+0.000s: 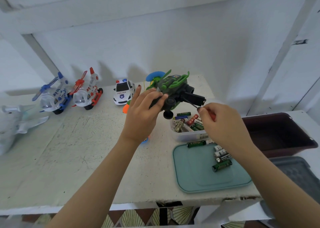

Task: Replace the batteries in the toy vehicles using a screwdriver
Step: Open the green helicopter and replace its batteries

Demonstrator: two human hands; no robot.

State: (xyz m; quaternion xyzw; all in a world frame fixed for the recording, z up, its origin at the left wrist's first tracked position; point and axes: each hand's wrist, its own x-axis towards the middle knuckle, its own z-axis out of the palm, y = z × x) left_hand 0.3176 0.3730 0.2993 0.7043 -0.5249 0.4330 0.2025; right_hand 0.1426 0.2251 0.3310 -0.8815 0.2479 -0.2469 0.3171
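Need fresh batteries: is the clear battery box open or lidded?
Open: the clear battery box holds exposed batteries; a teal lid lies flat beside it.

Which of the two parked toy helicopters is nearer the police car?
The red-trimmed helicopter; the blue-trimmed helicopter stands on its far side, further from the police car.

Bare tabletop lay open beyond left hand; battery tub and teal lid crowded beneath right hand.
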